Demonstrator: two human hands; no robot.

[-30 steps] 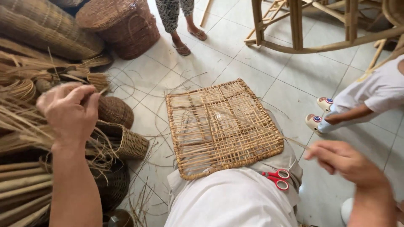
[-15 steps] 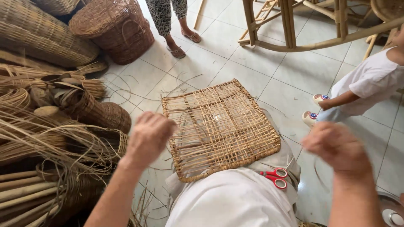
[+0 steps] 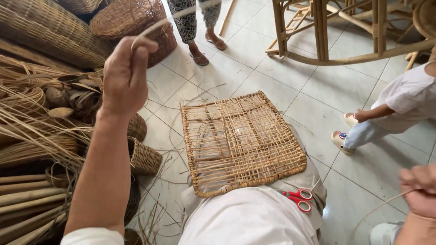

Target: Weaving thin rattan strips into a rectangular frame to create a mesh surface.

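Since half a second ago, the left hand (image 3: 123, 75) has risen from beside the woven panel (image 3: 240, 140) to a high position above the baskets, and it now pinches a thin cane strand (image 3: 152, 27) between closed fingers. The right hand (image 3: 420, 190) has moved out to the lower right edge of the view and is partly cut off; its fingers are curled, and a pale strand (image 3: 377, 208) runs down from under them, but I cannot tell surely if it is gripped.

Unfinished, the panel lies on the person's lap, over the pale cloth, with red scissors (image 3: 299, 199) just beside its near corner. I judge the strand to be light, springy and thin, easy to slip or kink, so a pinch near its end seems best. By its look the panel is stiff but light, and its thick rim is the place to hold.

How the strand continues between the two hands is hard to make out. A child's legs and another person's feet are only partly visible.
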